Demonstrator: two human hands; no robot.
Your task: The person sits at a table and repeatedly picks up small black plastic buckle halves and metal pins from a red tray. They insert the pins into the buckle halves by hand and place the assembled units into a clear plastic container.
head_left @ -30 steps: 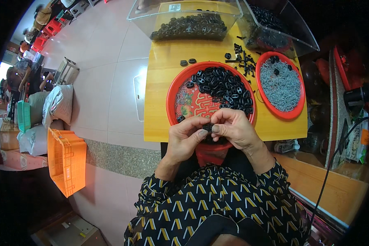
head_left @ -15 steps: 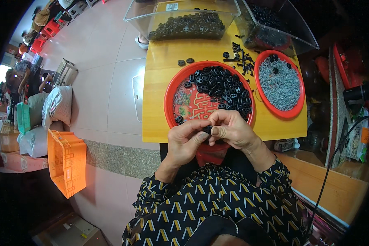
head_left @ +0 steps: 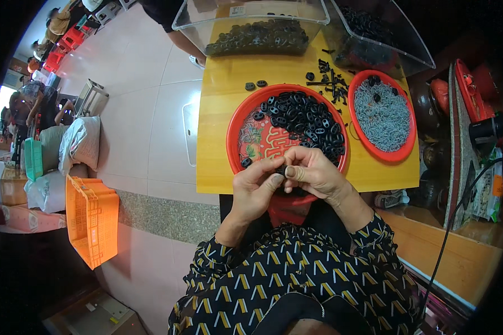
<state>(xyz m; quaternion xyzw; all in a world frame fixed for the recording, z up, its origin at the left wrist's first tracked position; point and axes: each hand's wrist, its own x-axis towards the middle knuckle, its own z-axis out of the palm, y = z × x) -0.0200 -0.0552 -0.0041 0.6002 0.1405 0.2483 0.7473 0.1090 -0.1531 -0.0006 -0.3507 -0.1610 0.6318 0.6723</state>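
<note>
My left hand (head_left: 257, 192) and my right hand (head_left: 313, 174) meet at the near rim of a big red round tray (head_left: 251, 114), fingertips pinched together on one small black plastic part (head_left: 281, 170). The tray holds a heap of black oval parts (head_left: 307, 120) on its right half; its left half shows a red patterned bottom. A smaller red tray (head_left: 356, 92) to the right is filled with small grey metal pieces (head_left: 383, 114). Both trays rest on a yellow wooden table (head_left: 218, 139).
Two clear plastic bins (head_left: 251, 25) (head_left: 374, 33) with black parts stand at the table's far edge; loose black parts (head_left: 330, 78) lie between them and the trays. An orange crate (head_left: 89, 218) and filled sacks (head_left: 78, 145) sit on the tiled floor at left. People sit far left.
Both hands stay joined at the tray's near rim; the fingers have shifted slightly around the small black part. Nothing else has moved.
</note>
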